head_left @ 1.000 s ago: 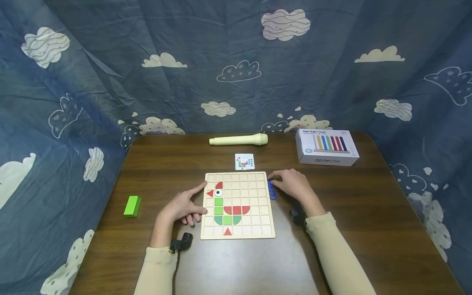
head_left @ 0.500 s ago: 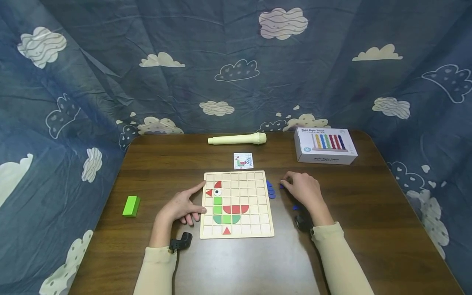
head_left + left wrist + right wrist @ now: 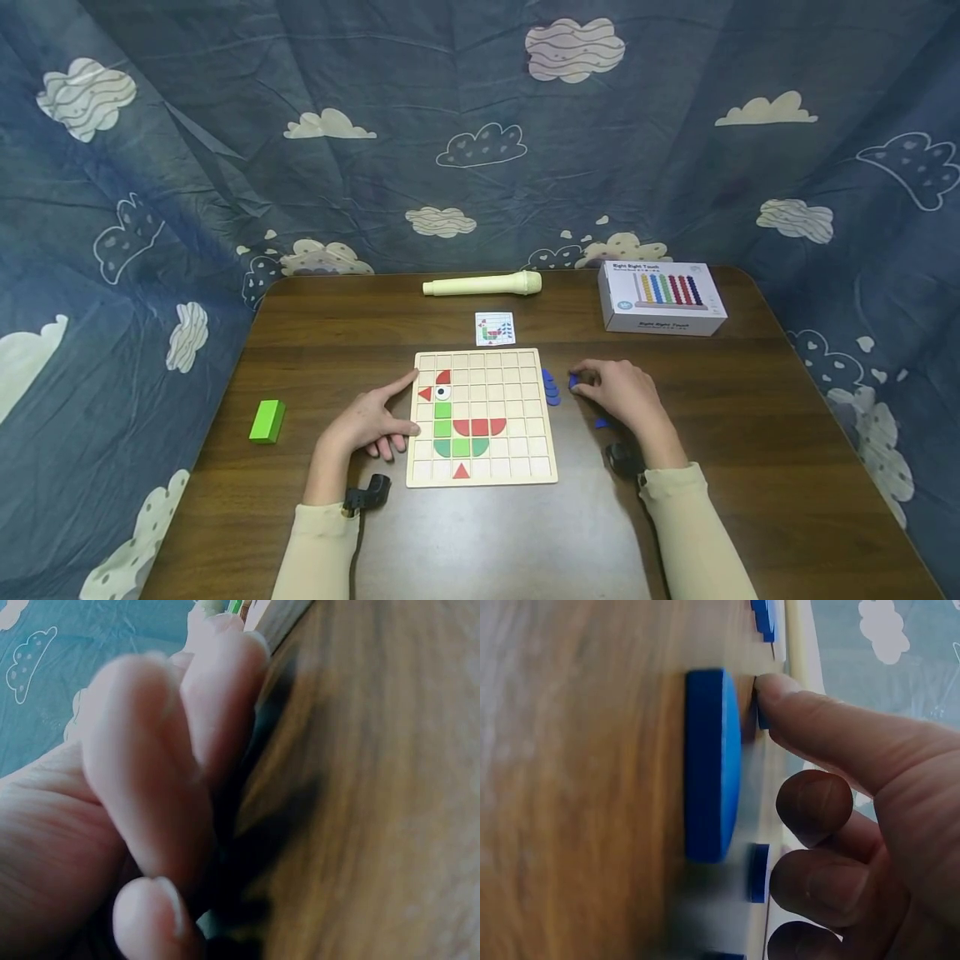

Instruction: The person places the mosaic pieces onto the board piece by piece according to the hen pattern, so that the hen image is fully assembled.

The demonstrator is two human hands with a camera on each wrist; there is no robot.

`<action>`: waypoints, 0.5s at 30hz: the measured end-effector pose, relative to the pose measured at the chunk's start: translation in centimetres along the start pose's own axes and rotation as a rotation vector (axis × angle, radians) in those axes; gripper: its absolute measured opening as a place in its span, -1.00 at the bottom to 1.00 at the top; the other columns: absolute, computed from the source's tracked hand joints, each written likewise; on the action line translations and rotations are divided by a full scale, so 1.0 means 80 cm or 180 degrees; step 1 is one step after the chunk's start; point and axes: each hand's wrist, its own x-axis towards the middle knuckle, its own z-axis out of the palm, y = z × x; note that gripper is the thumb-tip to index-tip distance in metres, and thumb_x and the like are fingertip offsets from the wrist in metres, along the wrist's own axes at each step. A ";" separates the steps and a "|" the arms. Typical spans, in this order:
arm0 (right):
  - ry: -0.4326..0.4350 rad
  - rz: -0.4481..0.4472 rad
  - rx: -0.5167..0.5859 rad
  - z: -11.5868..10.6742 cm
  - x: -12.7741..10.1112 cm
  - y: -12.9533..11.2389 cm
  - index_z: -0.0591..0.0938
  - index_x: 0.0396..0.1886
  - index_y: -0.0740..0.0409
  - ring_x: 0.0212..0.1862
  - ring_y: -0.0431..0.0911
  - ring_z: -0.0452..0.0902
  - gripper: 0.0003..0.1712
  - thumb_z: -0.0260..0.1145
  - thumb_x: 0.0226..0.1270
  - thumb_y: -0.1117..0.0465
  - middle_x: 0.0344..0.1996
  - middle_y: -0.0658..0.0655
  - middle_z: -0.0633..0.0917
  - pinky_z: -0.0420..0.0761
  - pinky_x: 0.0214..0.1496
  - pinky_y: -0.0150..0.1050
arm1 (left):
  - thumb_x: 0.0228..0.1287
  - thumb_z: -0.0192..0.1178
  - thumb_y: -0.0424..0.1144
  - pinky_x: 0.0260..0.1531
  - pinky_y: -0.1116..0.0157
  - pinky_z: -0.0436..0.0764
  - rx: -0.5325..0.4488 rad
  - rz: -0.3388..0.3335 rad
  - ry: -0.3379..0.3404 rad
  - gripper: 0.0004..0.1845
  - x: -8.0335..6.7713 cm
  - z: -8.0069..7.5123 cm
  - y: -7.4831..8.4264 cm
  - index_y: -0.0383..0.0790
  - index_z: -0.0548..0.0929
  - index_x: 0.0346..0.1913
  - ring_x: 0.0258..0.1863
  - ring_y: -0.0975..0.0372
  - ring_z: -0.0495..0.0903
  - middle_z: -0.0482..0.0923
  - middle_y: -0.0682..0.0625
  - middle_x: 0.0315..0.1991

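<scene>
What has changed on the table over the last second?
The right hand drew back rightward from the stack of blue pieces beside the wooden board, and now touches a single blue piece. The left hand, board, green block and box stayed put.

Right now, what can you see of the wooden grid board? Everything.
The wooden grid board is a pale, square, light-wood tray divided into small square cells, lying flat on the dark table. Its left and middle cells hold red triangles and rounded pieces, green squares and curves, and one white eye piece, forming a bird-like figure; the right columns are bare. The left hand rests against its left edge, index finger along the rim. Blue pieces lie just off its right edge.
</scene>
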 end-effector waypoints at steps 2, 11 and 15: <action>0.0022 -0.0027 0.0004 0.001 -0.001 0.000 0.81 0.13 -0.13 -0.44 -0.14 0.50 -0.64 0.53 0.38 -0.03 -0.45 -0.07 0.74 0.40 -0.43 -0.24 | 0.23 0.58 -0.09 -0.72 0.33 0.55 -0.0002 0.0002 -0.0001 0.06 0.000 0.000 0.000 0.55 0.16 0.64 -0.73 0.18 0.67 0.74 -0.16 -0.56; 0.0151 -0.0154 0.0033 0.007 0.000 0.000 0.83 0.01 0.02 -0.48 -0.20 0.50 -0.69 0.53 0.38 -0.01 -0.52 -0.08 0.71 0.39 -0.45 -0.27 | 0.24 0.58 -0.09 -0.72 0.34 0.54 -0.0008 0.0002 -0.0004 0.06 -0.001 0.001 -0.001 0.55 0.16 0.64 -0.74 0.19 0.66 0.74 -0.15 -0.56; 0.0257 -0.0162 0.0101 0.003 -0.003 -0.013 0.83 -0.04 0.04 -0.53 -0.19 0.42 -0.69 0.54 0.36 -0.02 -0.60 -0.08 0.62 0.33 -0.47 -0.26 | 0.24 0.58 -0.09 -0.73 0.34 0.54 -0.0010 -0.0011 -0.0006 0.06 -0.001 0.002 0.000 0.55 0.16 0.64 -0.73 0.19 0.66 0.74 -0.16 -0.56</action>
